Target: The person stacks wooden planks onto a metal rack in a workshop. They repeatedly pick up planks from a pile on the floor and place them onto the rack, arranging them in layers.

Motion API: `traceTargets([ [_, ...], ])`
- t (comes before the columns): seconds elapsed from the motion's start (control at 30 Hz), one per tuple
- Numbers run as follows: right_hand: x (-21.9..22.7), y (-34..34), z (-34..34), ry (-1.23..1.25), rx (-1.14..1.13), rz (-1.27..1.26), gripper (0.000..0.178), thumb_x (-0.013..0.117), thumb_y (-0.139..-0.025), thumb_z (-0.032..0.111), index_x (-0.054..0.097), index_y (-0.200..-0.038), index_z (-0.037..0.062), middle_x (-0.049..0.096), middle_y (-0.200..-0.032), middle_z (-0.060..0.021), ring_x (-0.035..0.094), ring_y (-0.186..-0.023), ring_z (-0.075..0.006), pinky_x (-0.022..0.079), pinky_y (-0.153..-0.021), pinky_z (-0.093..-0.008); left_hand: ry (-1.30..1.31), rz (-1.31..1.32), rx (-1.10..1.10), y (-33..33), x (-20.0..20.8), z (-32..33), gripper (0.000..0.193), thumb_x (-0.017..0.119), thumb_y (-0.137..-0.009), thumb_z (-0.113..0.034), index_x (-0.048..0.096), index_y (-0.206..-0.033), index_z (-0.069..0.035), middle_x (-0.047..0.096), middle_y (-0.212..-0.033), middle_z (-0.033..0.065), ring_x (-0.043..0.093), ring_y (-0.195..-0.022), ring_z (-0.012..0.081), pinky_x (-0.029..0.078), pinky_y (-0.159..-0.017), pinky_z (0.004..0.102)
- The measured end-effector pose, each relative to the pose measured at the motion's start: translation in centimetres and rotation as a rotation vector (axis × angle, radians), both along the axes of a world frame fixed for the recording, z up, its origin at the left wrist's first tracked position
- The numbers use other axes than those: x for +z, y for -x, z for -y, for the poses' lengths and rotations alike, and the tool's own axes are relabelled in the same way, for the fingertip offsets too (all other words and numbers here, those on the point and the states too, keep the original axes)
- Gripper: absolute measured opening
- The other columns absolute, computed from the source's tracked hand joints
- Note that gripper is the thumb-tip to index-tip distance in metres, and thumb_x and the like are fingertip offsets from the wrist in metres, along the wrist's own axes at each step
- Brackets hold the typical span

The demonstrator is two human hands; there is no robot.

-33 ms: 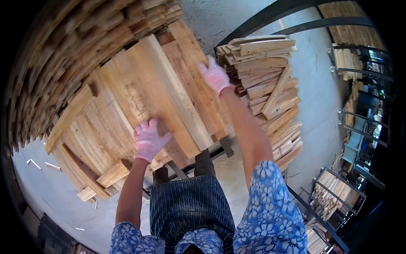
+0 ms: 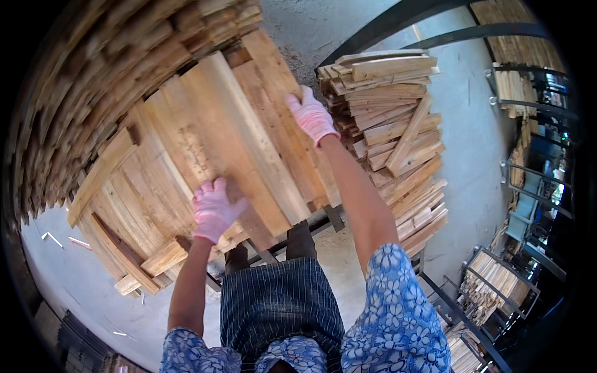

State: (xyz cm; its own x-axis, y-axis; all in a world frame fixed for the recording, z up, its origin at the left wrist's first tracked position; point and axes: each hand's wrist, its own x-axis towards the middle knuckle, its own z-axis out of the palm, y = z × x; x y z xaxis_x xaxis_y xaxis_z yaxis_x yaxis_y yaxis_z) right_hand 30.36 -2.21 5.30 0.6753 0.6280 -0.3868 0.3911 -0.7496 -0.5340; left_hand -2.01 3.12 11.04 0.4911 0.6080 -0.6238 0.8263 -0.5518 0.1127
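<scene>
Pale wooden boards lie side by side over a stand in front of me. My left hand, in a pink-and-white glove, rests open on the near part of the boards, fingers and thumb spread, beside a wide board. At the right edge of the outermost board is my gloved right hand. Its thumb lies over the top face and the other fingers bend down along the edge, partly hidden. Between the hands runs a lighter-edged board. Loose narrow pieces, among them a dark-edged strip, lie across the left boards.
A tall stack of planks rises along the far left. Right of the boards stands a pile of short wooden slats, with dark curved metal bars beyond. Racks of wood stand further right. Small offcuts lie on the floor.
My right hand has come slightly down and closed in on the outer board's edge. My left hand has shifted a little to the left on the boards.
</scene>
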Motion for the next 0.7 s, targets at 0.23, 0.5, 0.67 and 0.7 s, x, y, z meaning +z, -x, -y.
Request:
traceTargets([
  [0.23,1.1,0.1,-0.2,-0.025,0.048,-0.240,0.072,0.055,-0.100,0.053,0.033,-0.150,0.0060,0.065,-0.126,-0.0266,0.068,-0.107,-0.0426,0.055,-0.089,-0.0499,-0.077,0.451,-0.013,-12.3,2.9,0.4,0.062,0.076,-0.086,-0.037,0.055,-0.136,-0.006,0.054,-0.132,0.0230,0.050,-0.128,0.0438,0.045,-0.105,0.0514],
  [0.5,0.7,-5.8,10.3,-0.361,0.006,-0.079,0.043,0.058,-0.100,0.035,0.059,-0.134,0.0094,0.064,-0.124,-0.0172,0.061,-0.116,-0.0362,0.051,-0.098,-0.0444,-0.315,0.362,-0.388,-43.8,-3.6,3.1,0.090,0.083,-0.078,-0.047,0.041,-0.149,-0.008,0.051,-0.143,0.0285,0.048,-0.134,0.0432,0.044,-0.110,0.0486],
  [0.67,-6.7,-13.4,24.7,-0.367,-0.464,0.024,0.045,0.061,-0.099,0.032,0.059,-0.133,0.0033,0.063,-0.128,-0.0209,0.061,-0.118,-0.0367,0.050,-0.099,-0.0433,0.170,0.787,0.330,-50.7,-11.1,0.9,0.082,0.081,-0.082,-0.054,0.048,-0.138,-0.004,0.066,-0.121,0.0237,0.063,-0.108,0.0329,0.048,-0.100,0.0400],
  [0.7,-7.5,-15.1,25.7,-0.449,-0.444,0.049,0.048,0.059,-0.101,0.032,0.057,-0.138,0.0023,0.063,-0.135,-0.0215,0.061,-0.123,-0.0343,0.049,-0.102,-0.0395,0.104,0.710,0.370,-51.5,-11.5,2.0,0.079,0.079,-0.083,-0.055,0.050,-0.136,-0.003,0.068,-0.116,0.0220,0.064,-0.101,0.0302,0.048,-0.098,0.0388],
])
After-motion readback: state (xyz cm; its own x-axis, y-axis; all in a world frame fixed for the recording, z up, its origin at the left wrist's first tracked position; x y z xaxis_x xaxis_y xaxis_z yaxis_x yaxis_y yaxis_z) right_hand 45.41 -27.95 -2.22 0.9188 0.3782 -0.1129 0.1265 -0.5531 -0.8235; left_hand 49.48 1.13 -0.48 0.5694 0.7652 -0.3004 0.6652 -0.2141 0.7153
